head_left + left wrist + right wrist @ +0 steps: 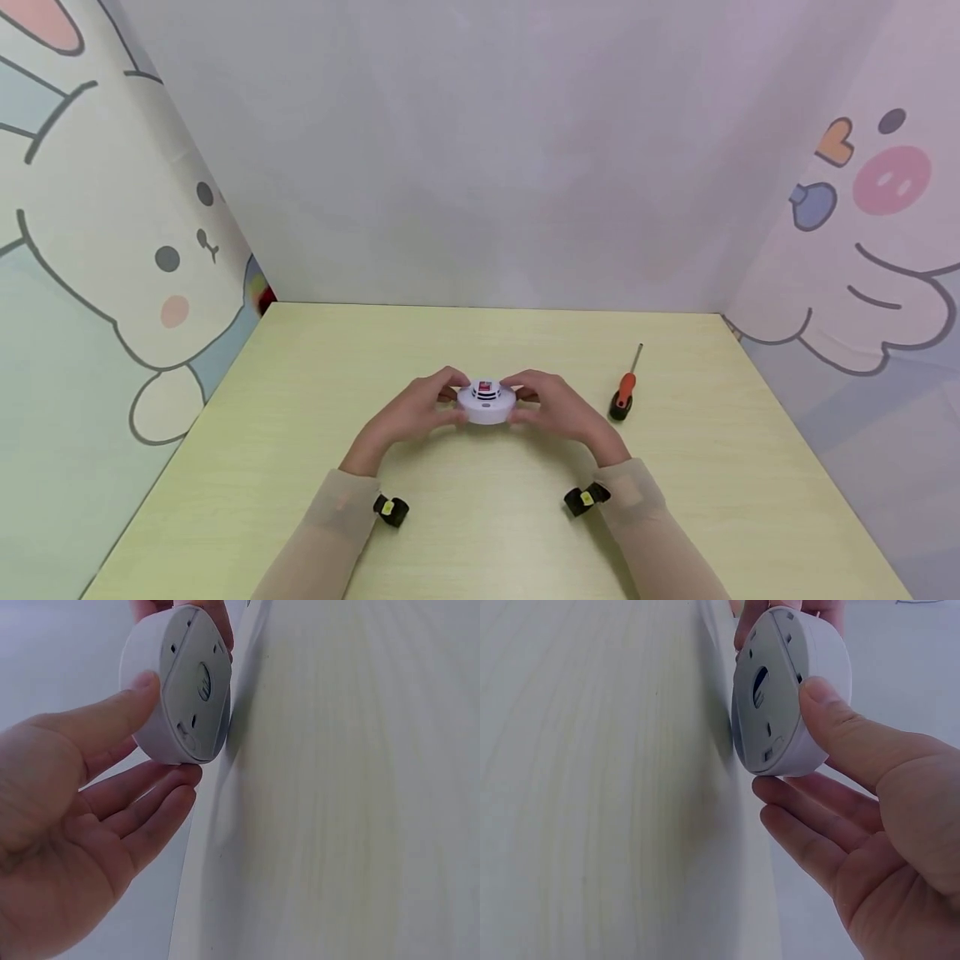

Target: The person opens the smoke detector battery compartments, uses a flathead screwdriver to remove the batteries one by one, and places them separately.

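Observation:
A round white smoke detector point(486, 410) with dark vent slots and a red label on top is held between both hands near the middle of the table. My left hand point(422, 408) grips its left rim, thumb point(139, 688) on the side wall and fingers around the edge. On the opposite rim my right hand point(555, 407) grips likewise, its thumb point(826, 697) pressed to the wall. Both wrist views show the underside of the smoke detector point(196, 712), with a central hole and small slots, tilted up off the tabletop.
A screwdriver point(626, 392) with a red and black handle lies right of the right hand, tip pointing away. The pale wooden table point(360, 350) ends at a grey backdrop point(480, 167). Cartoon-printed cloths point(97, 250) hang along both sides. Small black cameras sit on both wrists.

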Tool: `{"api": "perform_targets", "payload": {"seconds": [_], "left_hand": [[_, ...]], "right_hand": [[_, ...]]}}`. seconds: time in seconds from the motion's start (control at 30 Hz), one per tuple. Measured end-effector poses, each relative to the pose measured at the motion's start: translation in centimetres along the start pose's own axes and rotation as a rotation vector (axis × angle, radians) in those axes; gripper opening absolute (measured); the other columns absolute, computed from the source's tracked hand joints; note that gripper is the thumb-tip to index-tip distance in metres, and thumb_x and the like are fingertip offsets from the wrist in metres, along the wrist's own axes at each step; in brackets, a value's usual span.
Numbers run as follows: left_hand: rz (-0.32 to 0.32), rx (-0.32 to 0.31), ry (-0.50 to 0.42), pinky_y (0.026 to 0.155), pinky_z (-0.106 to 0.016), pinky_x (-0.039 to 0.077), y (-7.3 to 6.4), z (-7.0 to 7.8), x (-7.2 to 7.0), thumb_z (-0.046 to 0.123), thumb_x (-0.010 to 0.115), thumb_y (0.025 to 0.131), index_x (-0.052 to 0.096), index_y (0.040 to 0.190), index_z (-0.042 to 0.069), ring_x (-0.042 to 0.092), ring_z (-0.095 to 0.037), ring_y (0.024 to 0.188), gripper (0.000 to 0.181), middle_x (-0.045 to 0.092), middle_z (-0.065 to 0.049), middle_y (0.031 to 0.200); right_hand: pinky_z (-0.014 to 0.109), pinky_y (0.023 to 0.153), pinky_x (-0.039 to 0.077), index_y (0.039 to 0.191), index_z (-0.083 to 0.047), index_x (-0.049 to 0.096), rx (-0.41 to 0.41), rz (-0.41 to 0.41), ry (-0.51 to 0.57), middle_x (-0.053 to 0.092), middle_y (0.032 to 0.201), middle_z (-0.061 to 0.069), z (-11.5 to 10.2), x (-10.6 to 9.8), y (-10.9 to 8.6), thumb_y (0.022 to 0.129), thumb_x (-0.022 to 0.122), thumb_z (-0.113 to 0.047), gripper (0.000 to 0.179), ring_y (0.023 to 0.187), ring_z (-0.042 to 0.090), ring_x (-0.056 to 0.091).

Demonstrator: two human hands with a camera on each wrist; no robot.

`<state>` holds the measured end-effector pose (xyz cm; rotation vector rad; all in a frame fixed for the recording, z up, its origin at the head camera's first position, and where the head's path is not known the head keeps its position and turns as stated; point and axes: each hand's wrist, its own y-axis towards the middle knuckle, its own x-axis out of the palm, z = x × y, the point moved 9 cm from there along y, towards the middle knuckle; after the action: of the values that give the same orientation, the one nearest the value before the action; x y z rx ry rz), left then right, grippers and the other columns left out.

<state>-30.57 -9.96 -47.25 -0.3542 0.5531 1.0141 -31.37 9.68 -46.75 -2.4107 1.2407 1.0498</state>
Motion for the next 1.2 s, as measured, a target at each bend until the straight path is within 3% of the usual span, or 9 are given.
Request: {"api": "perform_targets", "payload": {"seconds": [0.3, 0.53, 0.7, 0.93, 1.2], "left_hand": [[-0.011, 0.022, -0.035, 0.107, -0.043, 0.054, 0.0, 0.0, 0.0, 0.023, 0.073, 0.103, 0.057, 0.135, 0.013, 0.066, -0.023, 0.123, 0.038, 0.067, -0.007, 0.136], [0.012, 0.010, -0.069, 0.102, -0.039, 0.057, 0.1, -0.1, -0.2, 0.022, 0.068, 0.106, 0.057, 0.132, 0.014, 0.068, -0.020, 0.120, 0.030, 0.068, -0.005, 0.133], [0.043, 0.015, -0.086, 0.100, -0.037, 0.057, 0.1, 0.0, -0.5, 0.023, 0.065, 0.108, 0.057, 0.130, 0.015, 0.069, -0.018, 0.118, 0.024, 0.069, -0.003, 0.132], [0.048, 0.000, -0.126, 0.101, -0.037, 0.058, 0.1, 0.1, -0.4, 0.016, 0.067, 0.106, 0.055, 0.133, 0.015, 0.069, -0.021, 0.122, 0.029, 0.067, -0.010, 0.140], [0.072, -0.014, -0.143, 0.102, -0.040, 0.058, 0.1, 0.3, -0.6, 0.020, 0.065, 0.108, 0.056, 0.133, 0.018, 0.069, -0.021, 0.122, 0.027, 0.070, -0.010, 0.137]], "right_hand": [[0.041, 0.101, 0.058, 0.138, -0.006, 0.067, 0.008, 0.021, 0.070, 0.069, 0.137, 0.013, 0.0, -0.5, 0.0, 0.100, 0.077, -0.020, 0.042, 0.116, 0.028, 0.072], [0.036, 0.095, 0.061, 0.135, -0.007, 0.069, 0.052, 0.062, 0.097, 0.071, 0.133, 0.012, 0.3, -0.8, 0.1, 0.102, 0.074, -0.018, 0.035, 0.114, 0.026, 0.074], [0.035, 0.093, 0.061, 0.134, -0.010, 0.070, 0.075, 0.101, 0.072, 0.073, 0.131, 0.007, 0.5, -1.1, 0.2, 0.104, 0.072, -0.023, 0.033, 0.112, 0.021, 0.074], [0.036, 0.089, 0.061, 0.134, -0.011, 0.070, 0.077, 0.152, 0.040, 0.075, 0.125, 0.004, 0.4, -1.5, 0.2, 0.105, 0.069, -0.029, 0.034, 0.103, 0.016, 0.074], [0.041, 0.095, 0.061, 0.136, -0.010, 0.070, 0.099, 0.235, 0.084, 0.074, 0.126, 0.008, 0.1, -2.3, 0.1, 0.107, 0.066, -0.029, 0.035, 0.113, 0.024, 0.074]]}}
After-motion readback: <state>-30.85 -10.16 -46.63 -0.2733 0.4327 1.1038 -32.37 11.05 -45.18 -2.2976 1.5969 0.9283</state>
